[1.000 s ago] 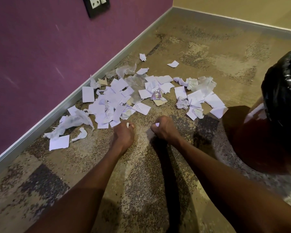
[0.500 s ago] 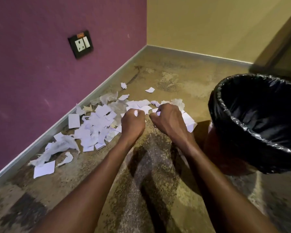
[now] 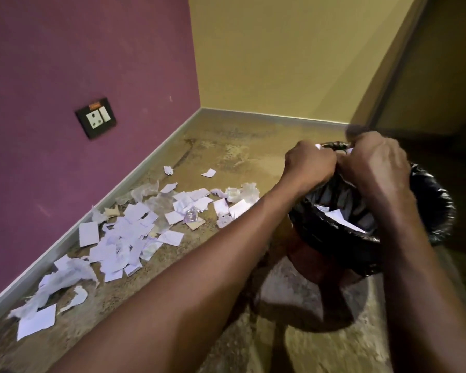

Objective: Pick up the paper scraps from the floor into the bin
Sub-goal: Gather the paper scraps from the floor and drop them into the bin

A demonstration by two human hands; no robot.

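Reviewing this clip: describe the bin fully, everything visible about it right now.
The bin stands upright on the floor at right, a reddish-brown body lined with a glossy black plastic bag folded over its rim. A few white paper scraps lie inside. Both hands, left hand and right hand, hover over its opening clutching paper.

Indoor room corner, painted purple wall (image 3: pixel 78 49), yellow wall (image 3: pixel 280 49), wall socket (image 3: pixel 96 117), speckled floor (image 3: pixel 226 146)
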